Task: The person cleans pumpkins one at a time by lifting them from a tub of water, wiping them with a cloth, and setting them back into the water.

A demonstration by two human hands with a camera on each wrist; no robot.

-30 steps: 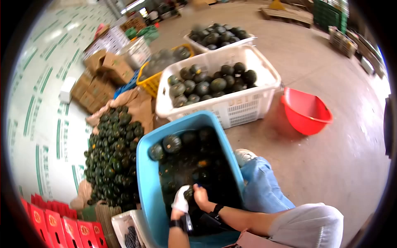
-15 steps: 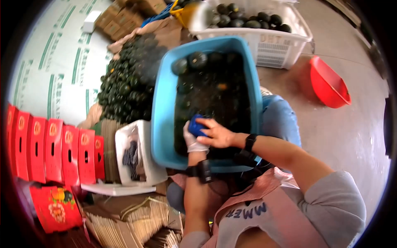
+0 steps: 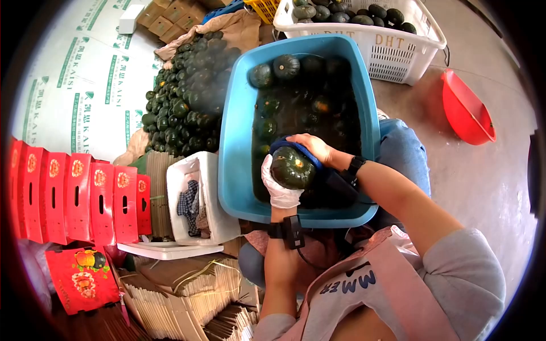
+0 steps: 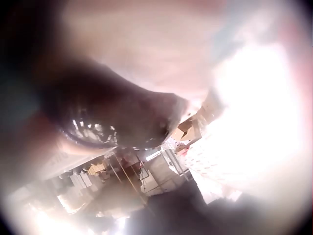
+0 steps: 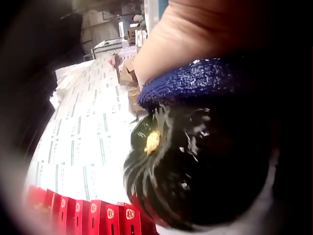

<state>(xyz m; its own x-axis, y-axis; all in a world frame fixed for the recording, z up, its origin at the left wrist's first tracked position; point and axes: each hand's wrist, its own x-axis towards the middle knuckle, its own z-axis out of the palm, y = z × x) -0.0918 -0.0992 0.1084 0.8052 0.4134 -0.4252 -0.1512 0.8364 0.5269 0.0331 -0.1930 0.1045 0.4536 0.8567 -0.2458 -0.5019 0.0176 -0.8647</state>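
A round dark green pumpkin (image 3: 292, 169), wet and shiny with a pale stem end, is held over the blue tub (image 3: 232, 142). My left hand (image 3: 277, 186), in a white glove, grips it from the left and below. Curled over its far side, my bare right hand (image 3: 311, 148) holds a wet blue cloth (image 5: 190, 84) against the skin. The right wrist view shows the pumpkin's ribbed stem end (image 5: 152, 142) close up; the left wrist view is blurred and partly overexposed. Dark water fills the tub, with several more pumpkins (image 3: 286, 67) in it.
Left of the tub lies a heap of green pumpkins (image 3: 176, 116). A white crate (image 3: 392, 57) of pumpkins and a red basin (image 3: 463, 111) stand beyond and to the right. Red boxes (image 3: 68, 193), a foam box (image 3: 216, 199) and flattened cardboard (image 3: 182, 298) lie nearby.
The view has tilted down toward the tub. Both hands have come up from the water, and the pumpkin now shows clearly between them, with the blue cloth pressed on it.
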